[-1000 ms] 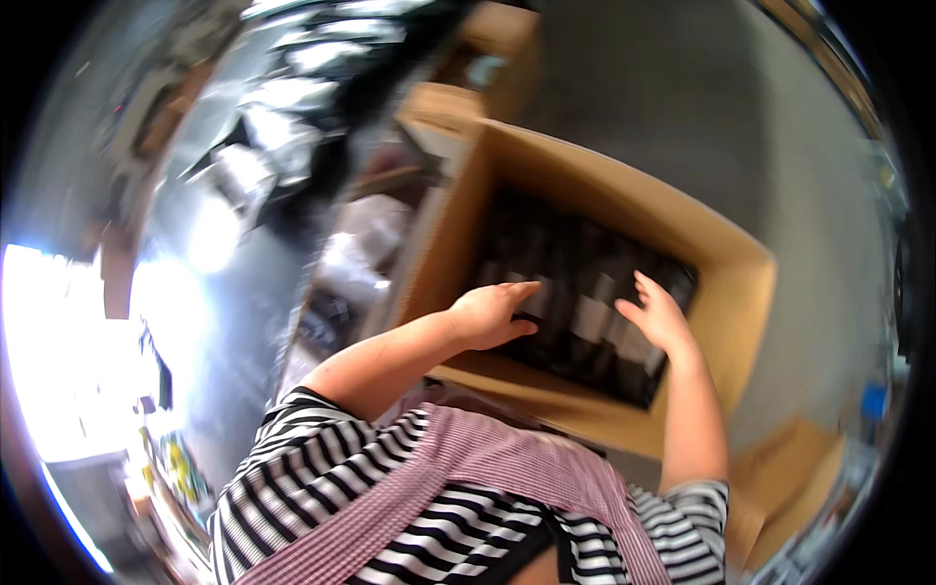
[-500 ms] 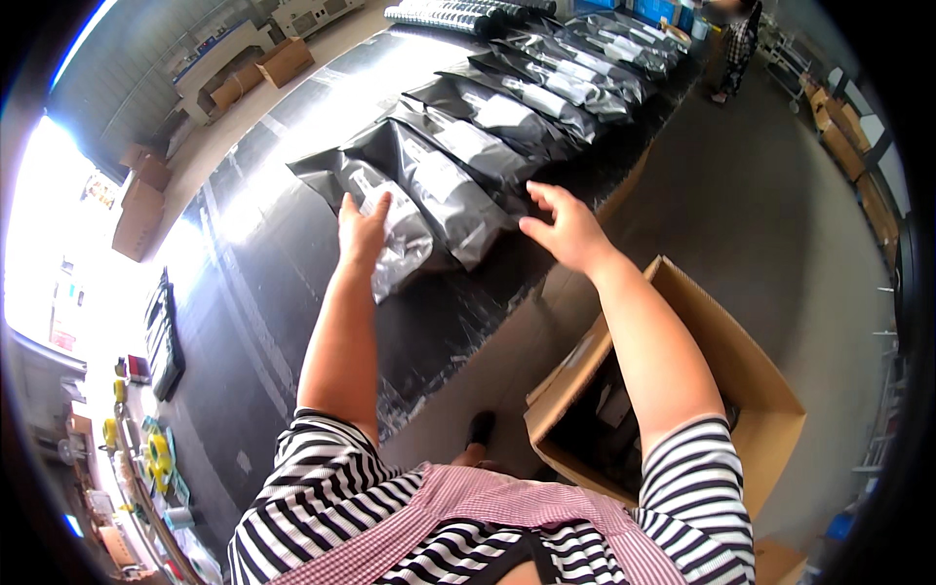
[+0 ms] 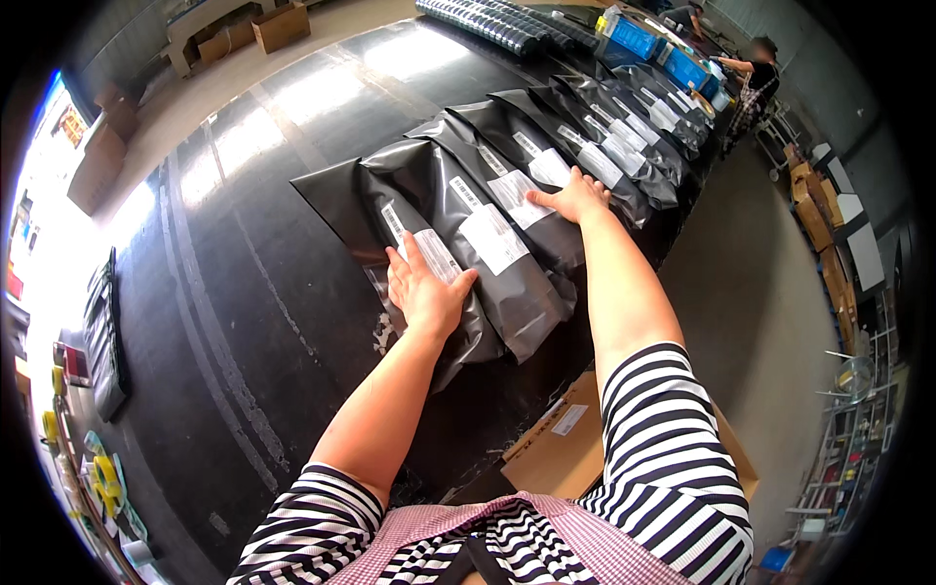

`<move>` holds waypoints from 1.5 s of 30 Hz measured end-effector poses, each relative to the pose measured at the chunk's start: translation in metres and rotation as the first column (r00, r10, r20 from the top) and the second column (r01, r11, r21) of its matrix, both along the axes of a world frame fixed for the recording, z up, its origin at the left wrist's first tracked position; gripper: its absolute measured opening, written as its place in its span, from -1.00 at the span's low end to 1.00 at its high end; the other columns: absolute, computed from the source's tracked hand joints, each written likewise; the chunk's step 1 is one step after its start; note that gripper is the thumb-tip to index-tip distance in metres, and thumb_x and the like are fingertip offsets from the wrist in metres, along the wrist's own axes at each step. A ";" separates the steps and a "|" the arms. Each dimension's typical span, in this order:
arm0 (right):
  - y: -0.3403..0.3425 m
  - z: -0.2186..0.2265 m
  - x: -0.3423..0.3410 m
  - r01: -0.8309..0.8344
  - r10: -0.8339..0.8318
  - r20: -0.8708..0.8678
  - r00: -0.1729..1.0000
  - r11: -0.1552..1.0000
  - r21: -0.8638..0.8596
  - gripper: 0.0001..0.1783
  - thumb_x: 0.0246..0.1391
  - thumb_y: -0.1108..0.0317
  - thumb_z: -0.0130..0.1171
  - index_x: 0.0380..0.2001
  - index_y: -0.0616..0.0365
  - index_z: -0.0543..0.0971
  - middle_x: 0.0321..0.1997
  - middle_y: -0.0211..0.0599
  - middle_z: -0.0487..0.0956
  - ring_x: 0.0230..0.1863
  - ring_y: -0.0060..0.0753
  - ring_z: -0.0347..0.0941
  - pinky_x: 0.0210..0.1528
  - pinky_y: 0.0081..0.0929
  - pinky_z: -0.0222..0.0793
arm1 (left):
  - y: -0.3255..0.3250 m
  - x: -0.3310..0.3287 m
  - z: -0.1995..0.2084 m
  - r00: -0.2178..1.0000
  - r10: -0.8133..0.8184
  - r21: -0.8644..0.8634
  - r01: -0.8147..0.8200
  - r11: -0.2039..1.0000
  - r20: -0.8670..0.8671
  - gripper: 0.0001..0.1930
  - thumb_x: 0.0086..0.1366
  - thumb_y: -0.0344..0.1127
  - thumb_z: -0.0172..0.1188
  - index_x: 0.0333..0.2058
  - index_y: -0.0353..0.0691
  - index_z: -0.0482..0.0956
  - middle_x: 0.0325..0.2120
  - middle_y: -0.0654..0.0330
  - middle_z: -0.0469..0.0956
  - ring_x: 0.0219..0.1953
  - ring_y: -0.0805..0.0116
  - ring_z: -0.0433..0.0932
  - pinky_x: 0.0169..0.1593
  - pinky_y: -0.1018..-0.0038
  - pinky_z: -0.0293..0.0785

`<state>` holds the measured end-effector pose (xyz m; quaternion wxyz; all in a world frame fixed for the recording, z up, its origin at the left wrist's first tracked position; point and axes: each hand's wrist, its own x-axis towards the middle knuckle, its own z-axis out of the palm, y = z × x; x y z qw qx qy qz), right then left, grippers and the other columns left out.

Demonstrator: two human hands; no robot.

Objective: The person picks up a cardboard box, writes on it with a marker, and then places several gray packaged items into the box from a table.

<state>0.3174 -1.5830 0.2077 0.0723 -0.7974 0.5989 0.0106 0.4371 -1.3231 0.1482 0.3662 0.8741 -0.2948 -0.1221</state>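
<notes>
A row of dark grey plastic mailing bags, each with white labels, lies overlapping on a black table (image 3: 244, 327). My left hand (image 3: 426, 294) rests on the nearest mailing bag (image 3: 466, 327), fingers spread over the edge of its label. Beside it lies a second mailing bag (image 3: 526, 310), plump, its label facing up. My right hand (image 3: 577, 199) is farther along the row, thumb and fingers apart, at the labels of the third mailing bag (image 3: 554, 234) and the one behind it. Neither hand is gripping anything.
An open cardboard box (image 3: 570, 439) stands below the table's right edge. Black rolls (image 3: 478, 24) and blue boxes (image 3: 634, 37) sit at the far end, where another person (image 3: 756, 83) stands. A dark folded bundle (image 3: 105, 331) and tape rolls (image 3: 105, 483) are at left.
Both hands have come down onto the bags. My left hand moved right and nearer, my right farther along the row. The view has shifted, and more of the cardboard box is hidden.
</notes>
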 end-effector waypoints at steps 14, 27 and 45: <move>0.196 0.013 -0.068 -0.151 0.084 0.189 0.978 0.915 0.374 0.62 -0.51 -0.56 0.45 0.35 0.55 0.05 0.32 0.30 0.32 0.36 0.13 0.30 0.36 -0.18 0.28 | 0.154 0.042 0.020 0.888 -0.219 -0.131 0.181 0.975 -0.405 0.25 -0.03 -0.05 0.56 0.44 -0.32 -0.13 0.30 -0.33 0.16 0.34 -0.19 0.24 0.36 0.13 0.21; 0.287 -0.006 -0.179 -0.237 0.147 0.896 0.418 0.970 -0.049 0.61 -0.53 -0.14 0.67 0.43 0.44 -0.10 0.46 0.35 0.10 0.47 0.27 0.05 0.52 -0.20 -0.06 | 0.142 -0.075 0.057 0.610 -0.718 -0.630 0.421 0.653 -0.336 0.31 -0.05 -0.24 0.57 0.48 -0.24 -0.28 0.33 -0.01 0.14 0.33 0.10 0.21 0.37 0.22 0.14; 0.416 -0.170 -0.531 0.371 -0.192 0.702 0.686 0.922 -0.111 0.29 -0.37 0.02 0.66 0.36 0.26 0.12 0.36 0.07 0.27 0.34 0.08 0.24 0.38 -0.13 0.14 | 0.102 -0.423 -0.073 0.416 -0.906 -0.045 0.909 0.414 0.078 0.14 0.06 -0.20 0.50 0.46 -0.14 -0.13 0.16 -0.20 0.22 0.20 -0.21 0.31 0.24 0.08 0.31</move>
